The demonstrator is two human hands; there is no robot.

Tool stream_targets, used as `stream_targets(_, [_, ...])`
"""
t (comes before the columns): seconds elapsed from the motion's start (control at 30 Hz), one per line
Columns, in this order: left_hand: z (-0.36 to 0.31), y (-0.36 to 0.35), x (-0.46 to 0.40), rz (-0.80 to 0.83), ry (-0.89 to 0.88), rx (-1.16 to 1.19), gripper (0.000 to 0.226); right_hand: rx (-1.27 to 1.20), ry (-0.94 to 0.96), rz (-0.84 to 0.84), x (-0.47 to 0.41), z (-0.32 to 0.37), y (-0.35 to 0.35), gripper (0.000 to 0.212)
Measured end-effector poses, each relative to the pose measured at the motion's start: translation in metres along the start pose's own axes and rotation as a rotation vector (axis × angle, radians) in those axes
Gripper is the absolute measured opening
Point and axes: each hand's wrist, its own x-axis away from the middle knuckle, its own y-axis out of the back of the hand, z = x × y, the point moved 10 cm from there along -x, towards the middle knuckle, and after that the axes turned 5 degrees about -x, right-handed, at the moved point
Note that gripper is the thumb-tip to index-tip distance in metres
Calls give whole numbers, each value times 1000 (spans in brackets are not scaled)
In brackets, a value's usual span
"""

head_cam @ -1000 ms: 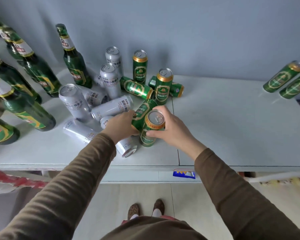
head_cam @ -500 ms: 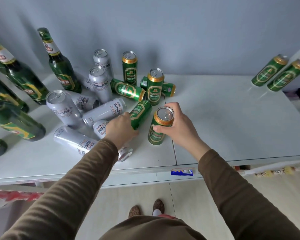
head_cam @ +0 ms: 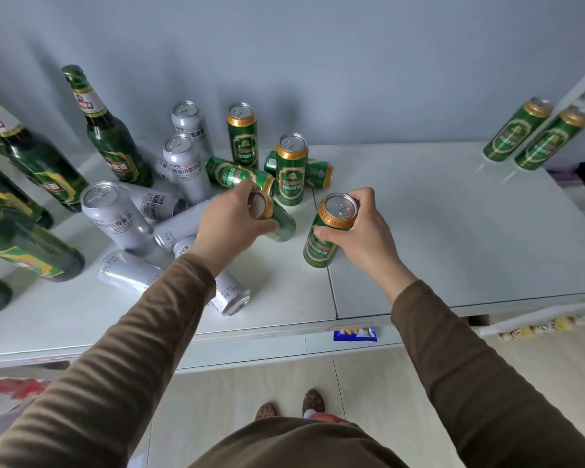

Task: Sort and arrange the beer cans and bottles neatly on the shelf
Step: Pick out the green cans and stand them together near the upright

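Near the shelf [head_cam: 453, 231] middle, right hand [head_cam: 358, 228] wraps an upright green can [head_cam: 325, 241] standing at the panel seam. Left hand [head_cam: 228, 221] closed around a tilted green can [head_cam: 274, 219] beside the silver can pile [head_cam: 169, 224], bottles [head_cam: 108, 130] toward the left edge.

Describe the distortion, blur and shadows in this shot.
Head view: wide-angle bending splays the green bottles leftward and the two far-right green cans rightward; the frame edges smear, the centre is sharp; soft daylight throws faint shadows on the wall; both sleeves blur slightly.
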Motion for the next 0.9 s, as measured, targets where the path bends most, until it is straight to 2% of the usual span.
stream_targets(0.17, [-51,-1,-9,-32,-60,148,57,2,-11,-50,-4,-17,39,71])
stream_targets(0.33, [-115,-22,-20,-31,-115,180,60,-16,-22,-86,-7,-51,93,70])
stream_targets(0.9, [-352,-174,-45,51,-73,245,59,-6,-76,-137,-42,-219,326,68])
